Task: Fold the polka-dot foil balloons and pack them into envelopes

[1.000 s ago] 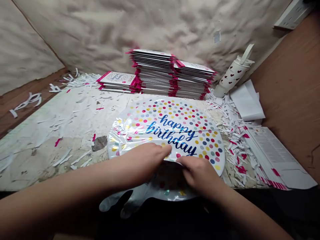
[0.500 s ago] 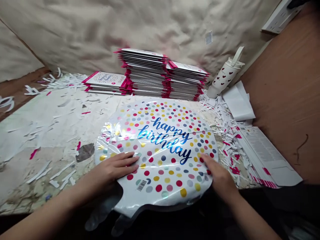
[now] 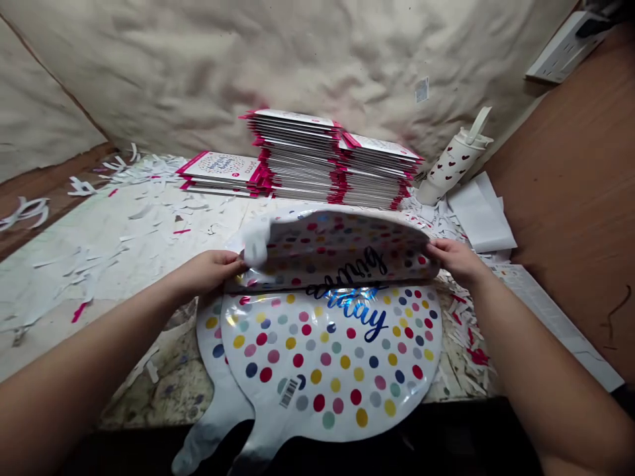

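Observation:
A flat, deflated foil balloon with coloured dots and blue "happy birthday" lettering lies at the table's front edge, its tail hanging over. Its far part is lifted and folding toward me, so the upper lettering shows reversed. My left hand pinches the balloon's left edge. On the opposite edge, my right hand pinches it between thumb and fingers. Beneath it, offset to the left, a second dotted balloon shows its edge and tail.
Stacks of pink-edged printed packets stand at the back. To their right are a heart-patterned tumbler, white sheets and printed card sleeves. Paper scraps litter the table. A power strip is on the right wall.
Both hands have moved from resting on the flat balloon to gripping its side edges farther away. The balloon's far part has risen and bends back toward me. The view has shifted slightly.

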Motion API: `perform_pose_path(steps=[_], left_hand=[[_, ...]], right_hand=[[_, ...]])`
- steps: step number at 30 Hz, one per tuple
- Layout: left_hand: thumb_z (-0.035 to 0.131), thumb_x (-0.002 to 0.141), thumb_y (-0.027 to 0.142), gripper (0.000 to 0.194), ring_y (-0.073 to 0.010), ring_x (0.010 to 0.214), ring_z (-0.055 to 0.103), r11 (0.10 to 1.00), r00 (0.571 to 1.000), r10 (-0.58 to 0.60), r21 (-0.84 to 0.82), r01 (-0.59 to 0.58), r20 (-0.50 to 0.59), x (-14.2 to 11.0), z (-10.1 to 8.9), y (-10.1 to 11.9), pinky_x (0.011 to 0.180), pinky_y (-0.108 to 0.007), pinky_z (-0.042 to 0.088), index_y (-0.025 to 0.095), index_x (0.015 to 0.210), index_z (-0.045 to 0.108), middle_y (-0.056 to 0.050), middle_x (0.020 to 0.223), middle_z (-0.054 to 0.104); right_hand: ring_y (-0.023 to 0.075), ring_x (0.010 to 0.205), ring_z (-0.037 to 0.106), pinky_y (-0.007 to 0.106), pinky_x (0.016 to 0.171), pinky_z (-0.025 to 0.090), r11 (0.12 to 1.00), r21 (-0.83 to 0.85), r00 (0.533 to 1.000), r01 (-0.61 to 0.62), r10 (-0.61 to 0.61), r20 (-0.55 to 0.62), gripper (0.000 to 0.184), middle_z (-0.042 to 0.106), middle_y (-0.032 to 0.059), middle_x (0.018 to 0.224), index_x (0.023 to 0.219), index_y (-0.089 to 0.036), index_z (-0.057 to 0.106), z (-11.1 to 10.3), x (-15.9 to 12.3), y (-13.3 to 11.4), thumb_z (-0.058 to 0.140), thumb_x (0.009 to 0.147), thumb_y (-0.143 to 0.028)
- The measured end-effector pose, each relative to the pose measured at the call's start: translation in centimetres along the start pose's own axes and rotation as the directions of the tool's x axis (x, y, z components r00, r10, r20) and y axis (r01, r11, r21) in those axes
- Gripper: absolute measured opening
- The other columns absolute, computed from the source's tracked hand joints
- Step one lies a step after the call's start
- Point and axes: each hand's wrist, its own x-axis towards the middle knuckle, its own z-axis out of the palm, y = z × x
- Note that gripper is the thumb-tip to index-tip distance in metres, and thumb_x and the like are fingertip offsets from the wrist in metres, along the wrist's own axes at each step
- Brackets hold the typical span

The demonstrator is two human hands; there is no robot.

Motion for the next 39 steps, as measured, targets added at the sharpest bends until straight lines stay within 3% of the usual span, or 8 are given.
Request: perform_pose_path(steps=[5,11,17,19,22,26,30,39], left_hand=[[0.035,0.088,0.039,0.044,-0.0314,0.106,0.055,0.820,0.861,0.383,0.552,-0.149,-0.336,-0.9,3.4,1.8,0.090,-0.047,0.041,0.014,0.119,0.054,-0.015,0.112,0.062],[0.030,0.089,0.051,0.061,-0.0342,0.134,0.023,0.647,0.891,0.449,0.666,-0.372,0.061,-4.5,8.4,0.7,0.104,-0.051,0.025,0.017,0.140,0.032,-0.013,0.146,0.028],[0.033,0.086,0.057,0.059,-0.0399,0.134,0.016,0.646,0.896,0.444,0.682,-0.343,0.030,-4.2,8.9,-0.1,0.101,-0.061,0.019,0.034,0.140,0.025,-0.007,0.149,0.019],[0.035,0.086,0.056,0.059,-0.0402,0.134,0.017,0.647,0.891,0.454,0.680,-0.345,0.019,-4.1,8.7,-0.3,0.101,-0.060,0.018,0.034,0.140,0.026,-0.007,0.149,0.021],[0.036,0.086,0.055,0.058,-0.0400,0.133,0.021,0.658,0.892,0.451,0.662,-0.358,0.033,-4.1,8.5,0.0,0.101,-0.060,0.019,0.034,0.139,0.028,-0.007,0.148,0.024],[0.033,0.087,0.054,0.061,-0.0377,0.134,0.020,0.684,0.879,0.475,0.647,-0.337,-0.045,-3.9,9.5,3.0,0.103,-0.056,0.022,0.019,0.136,0.040,-0.014,0.147,0.025],[0.029,0.086,0.060,0.075,-0.0355,0.135,0.014,0.688,0.882,0.472,0.630,-0.361,-0.010,-3.1,12.6,7.6,0.106,-0.051,0.021,0.010,0.141,0.027,-0.018,0.148,0.018],[0.029,0.077,0.073,0.086,-0.0436,0.134,0.006,0.744,0.921,0.388,0.576,-0.340,0.042,-2.5,15.1,8.5,0.102,-0.063,0.010,0.019,0.143,0.022,-0.018,0.149,0.015]], right_hand=[[0.0130,0.051,0.052,0.024,0.047,0.040,0.983,-0.164,0.993,-0.079,0.063,-0.101,0.038,0.058,0.0007,0.056,0.071,-0.015,0.062,1.6,5.0,-1.0,0.061,0.065,-0.053],[0.0343,0.109,0.051,0.048,0.087,0.041,0.921,-0.389,0.972,0.001,-0.093,-0.218,0.052,0.056,0.0223,0.116,0.117,-0.007,0.052,5.3,2.3,-6.2,0.057,0.076,-0.039],[0.0224,0.132,0.030,0.036,0.112,0.016,0.753,-0.331,0.816,0.569,-0.466,0.342,0.067,0.035,-0.0035,0.144,0.134,-0.029,0.039,16.4,-6.0,-10.6,0.054,0.075,-0.057],[0.0229,0.134,0.025,0.036,0.112,0.010,0.750,-0.368,0.825,0.550,-0.417,0.382,0.069,0.028,-0.0018,0.146,0.138,-0.026,0.032,15.5,-7.0,-8.7,0.046,0.079,-0.060],[0.0300,0.134,0.023,0.048,0.111,0.012,0.806,-0.563,0.983,0.183,-0.150,0.104,0.069,0.029,0.0085,0.146,0.138,-0.020,0.033,9.4,-7.3,-3.9,0.040,0.083,-0.060],[0.0393,0.130,0.029,0.062,0.104,0.011,0.790,-0.613,0.995,0.027,-0.081,-0.060,0.063,0.037,0.0248,0.138,0.135,-0.007,0.037,3.8,-8.7,-0.4,0.032,0.089,-0.049],[0.0327,0.128,0.034,0.050,0.107,0.018,0.804,-0.578,0.987,0.141,-0.159,0.019,0.057,0.044,0.0127,0.136,0.133,-0.027,0.042,6.4,-9.7,-1.5,0.041,0.084,-0.056],[0.0231,0.127,0.039,0.038,0.097,0.039,0.969,-0.231,0.973,-0.088,0.033,-0.230,0.066,0.033,0.0185,0.142,0.144,-0.009,0.005,6.0,-3.5,-5.6,0.017,0.091,-0.048]])
